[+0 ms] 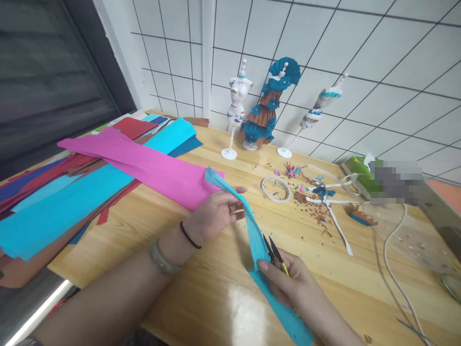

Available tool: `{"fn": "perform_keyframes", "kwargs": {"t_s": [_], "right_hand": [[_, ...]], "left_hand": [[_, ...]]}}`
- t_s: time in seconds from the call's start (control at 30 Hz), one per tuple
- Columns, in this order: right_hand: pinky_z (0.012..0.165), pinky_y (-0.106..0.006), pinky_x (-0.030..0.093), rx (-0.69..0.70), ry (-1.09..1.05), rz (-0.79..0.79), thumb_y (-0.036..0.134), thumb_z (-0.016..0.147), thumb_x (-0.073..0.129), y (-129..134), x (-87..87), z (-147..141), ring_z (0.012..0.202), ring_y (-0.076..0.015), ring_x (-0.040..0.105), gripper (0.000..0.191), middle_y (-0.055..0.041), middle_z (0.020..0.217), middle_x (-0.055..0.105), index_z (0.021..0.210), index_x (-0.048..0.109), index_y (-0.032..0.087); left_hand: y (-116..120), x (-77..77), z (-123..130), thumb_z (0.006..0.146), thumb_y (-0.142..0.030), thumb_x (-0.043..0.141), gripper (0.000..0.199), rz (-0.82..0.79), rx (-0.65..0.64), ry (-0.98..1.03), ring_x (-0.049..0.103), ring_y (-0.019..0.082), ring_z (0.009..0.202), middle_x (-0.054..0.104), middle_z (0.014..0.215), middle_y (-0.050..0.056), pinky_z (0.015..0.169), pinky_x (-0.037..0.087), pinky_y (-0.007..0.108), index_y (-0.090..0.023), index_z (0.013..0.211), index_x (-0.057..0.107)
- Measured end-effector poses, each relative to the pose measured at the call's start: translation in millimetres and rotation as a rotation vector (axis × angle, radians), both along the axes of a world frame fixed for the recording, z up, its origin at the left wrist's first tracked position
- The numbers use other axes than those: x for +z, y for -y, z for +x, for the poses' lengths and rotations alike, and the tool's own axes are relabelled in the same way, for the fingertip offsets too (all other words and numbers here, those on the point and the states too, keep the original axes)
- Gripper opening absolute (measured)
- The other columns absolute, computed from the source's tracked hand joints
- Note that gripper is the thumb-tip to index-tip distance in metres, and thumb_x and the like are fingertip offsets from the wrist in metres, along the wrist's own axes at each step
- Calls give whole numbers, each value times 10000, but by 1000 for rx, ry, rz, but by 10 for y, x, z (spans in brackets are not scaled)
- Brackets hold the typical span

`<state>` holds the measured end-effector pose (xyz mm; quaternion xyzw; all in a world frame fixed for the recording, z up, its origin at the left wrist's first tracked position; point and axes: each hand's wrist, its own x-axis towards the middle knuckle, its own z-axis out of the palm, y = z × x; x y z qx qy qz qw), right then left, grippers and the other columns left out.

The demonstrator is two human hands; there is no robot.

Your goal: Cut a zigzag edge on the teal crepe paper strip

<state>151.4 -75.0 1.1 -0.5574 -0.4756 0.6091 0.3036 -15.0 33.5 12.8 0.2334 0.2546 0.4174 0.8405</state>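
A long light-blue crepe paper strip (254,230) stretches between my hands above the table. My left hand (219,214) holds its upper part near the thumb, and the strip's tip sticks out past it over a pink crepe paper sheet (158,168). Lower down, my right hand (291,278) pinches the strip under its thumb. Small scissors (275,252) with dark blades and a yellow part on the handle are also in that hand, blades slightly apart and pointing up beside the paper. Below the right hand, the strip hangs toward the table's front.
Stacked coloured paper (72,197) covers the left side. At the back stand a white mannequin (237,103), a dressed one (264,113) and a tilted one (320,108). A tape roll (275,189), paper scraps (320,209) and a white cable (387,259) lie toward the right.
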Motion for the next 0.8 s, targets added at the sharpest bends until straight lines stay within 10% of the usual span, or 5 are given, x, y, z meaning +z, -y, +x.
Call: {"fn": "perform_keyframes", "kwargs": {"t_s": [0.5, 0.8], "right_hand": [[295, -165, 127, -17, -40, -28, 537, 741, 564, -12, -28, 33, 290, -22, 172, 416, 131, 347, 270, 595, 357, 208], [300, -181, 115, -37, -18, -32, 545, 738, 561, -16, -13, -8, 300, -31, 169, 419, 126, 350, 266, 597, 347, 214]], "left_hand": [[-80, -14, -38, 726, -277, 637, 206, 229, 35, -320, 603, 127, 715, 636, 826, 56, 724, 476, 306, -135, 856, 565], [8, -61, 56, 621, -391, 707, 350, 219, -174, -517, 604, 125, 638, 649, 781, 79, 585, 499, 248, -95, 785, 616]]}}
